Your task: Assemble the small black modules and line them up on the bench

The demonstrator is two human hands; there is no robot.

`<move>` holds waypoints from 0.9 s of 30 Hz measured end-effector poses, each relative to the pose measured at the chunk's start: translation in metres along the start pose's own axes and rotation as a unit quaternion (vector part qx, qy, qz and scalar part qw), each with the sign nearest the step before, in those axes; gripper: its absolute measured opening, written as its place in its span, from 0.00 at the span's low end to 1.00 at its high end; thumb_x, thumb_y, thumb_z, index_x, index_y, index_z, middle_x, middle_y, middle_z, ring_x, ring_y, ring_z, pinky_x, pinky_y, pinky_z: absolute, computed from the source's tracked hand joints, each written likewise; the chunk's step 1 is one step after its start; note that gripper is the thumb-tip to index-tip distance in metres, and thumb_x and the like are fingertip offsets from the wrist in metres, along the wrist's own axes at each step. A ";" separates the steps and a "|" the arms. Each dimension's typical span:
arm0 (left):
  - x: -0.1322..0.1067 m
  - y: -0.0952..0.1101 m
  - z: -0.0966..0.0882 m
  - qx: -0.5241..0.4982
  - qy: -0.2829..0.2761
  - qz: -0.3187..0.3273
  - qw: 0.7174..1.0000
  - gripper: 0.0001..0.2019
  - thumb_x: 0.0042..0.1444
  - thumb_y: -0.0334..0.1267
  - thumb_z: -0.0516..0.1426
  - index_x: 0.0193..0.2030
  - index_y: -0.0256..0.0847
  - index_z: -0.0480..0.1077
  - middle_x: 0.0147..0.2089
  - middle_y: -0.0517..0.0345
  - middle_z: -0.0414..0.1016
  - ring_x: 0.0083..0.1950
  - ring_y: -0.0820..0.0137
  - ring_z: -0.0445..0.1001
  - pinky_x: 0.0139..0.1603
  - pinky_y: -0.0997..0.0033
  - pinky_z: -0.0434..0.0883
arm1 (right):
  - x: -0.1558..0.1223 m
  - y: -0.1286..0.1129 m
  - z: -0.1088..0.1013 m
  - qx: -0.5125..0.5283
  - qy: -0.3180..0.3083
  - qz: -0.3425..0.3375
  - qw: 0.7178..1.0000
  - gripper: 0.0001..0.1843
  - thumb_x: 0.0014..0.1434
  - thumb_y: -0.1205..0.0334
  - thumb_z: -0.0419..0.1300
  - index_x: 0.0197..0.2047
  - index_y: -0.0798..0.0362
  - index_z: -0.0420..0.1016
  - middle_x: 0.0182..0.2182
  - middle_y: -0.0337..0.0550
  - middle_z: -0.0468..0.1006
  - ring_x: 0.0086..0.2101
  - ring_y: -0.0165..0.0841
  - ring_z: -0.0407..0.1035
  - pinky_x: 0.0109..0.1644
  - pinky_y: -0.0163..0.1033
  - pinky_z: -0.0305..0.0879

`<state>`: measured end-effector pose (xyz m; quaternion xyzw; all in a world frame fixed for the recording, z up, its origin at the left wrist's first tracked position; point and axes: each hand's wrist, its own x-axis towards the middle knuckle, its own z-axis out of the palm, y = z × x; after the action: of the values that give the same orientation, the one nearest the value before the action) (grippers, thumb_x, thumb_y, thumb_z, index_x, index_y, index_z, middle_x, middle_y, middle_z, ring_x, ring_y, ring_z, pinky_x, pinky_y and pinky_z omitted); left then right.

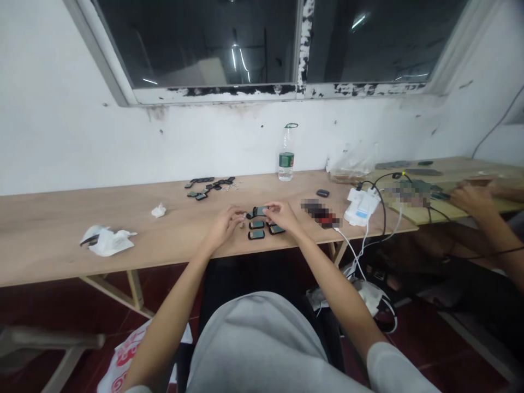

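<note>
My right hand (283,214) grips a small black-rimmed casing with a green board (258,211), just above the wooden table (184,240). To its left my left hand (225,225) has its fingers pinched together close to the casing's end. Whatever sits between those fingertips is too small to make out. Under and in front of my hands lie similar casings, among them one near the table edge (256,234), one behind it (256,225) and one partly below my right hand (275,230). A tiny pale piece (242,225) rests by my left fingers.
Black parts (210,186) with scattered white bits lie behind my left hand. Crumpled tissue (109,240) is at left, a water bottle (286,161) by the wall. Rightward are a black oval object (323,193), a white power strip (362,206) with cables and another person's hand (470,197).
</note>
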<state>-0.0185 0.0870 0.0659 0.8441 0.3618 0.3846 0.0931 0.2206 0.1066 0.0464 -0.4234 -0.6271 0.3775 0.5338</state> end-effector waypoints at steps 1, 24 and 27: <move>0.000 0.004 0.000 0.002 -0.001 0.012 1.000 0.14 0.69 0.44 0.52 0.54 0.41 0.71 0.50 0.49 0.74 0.51 0.61 0.73 0.51 0.61 0.72 | -0.001 -0.001 0.003 0.006 -0.007 0.005 1.000 0.13 0.57 0.59 0.67 0.43 0.58 0.78 0.24 0.42 0.79 0.24 0.31 0.74 0.29 0.33 0.71; 0.000 0.011 0.012 -0.219 0.074 -0.192 0.954 0.16 0.47 0.42 0.69 0.42 0.38 0.80 0.46 0.48 0.82 0.44 0.57 0.81 0.49 0.56 0.78 | -0.018 -0.024 0.014 0.076 -0.101 0.037 0.991 0.16 0.55 0.59 0.68 0.45 0.58 0.79 0.24 0.40 0.78 0.23 0.28 0.70 0.24 0.30 0.63; 0.000 0.009 0.016 -0.292 0.073 -0.230 0.925 0.23 0.37 0.39 0.73 0.42 0.36 0.78 0.40 0.49 0.83 0.44 0.56 0.81 0.50 0.55 0.78 | -0.019 -0.025 0.011 0.053 -0.128 0.024 0.990 0.16 0.55 0.58 0.68 0.45 0.59 0.79 0.24 0.40 0.77 0.23 0.28 0.70 0.25 0.30 0.63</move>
<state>-0.0017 0.0827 0.0587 0.6424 0.4238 0.5017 0.3950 0.2074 0.0795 0.0615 -0.3576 -0.6586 0.4742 0.4619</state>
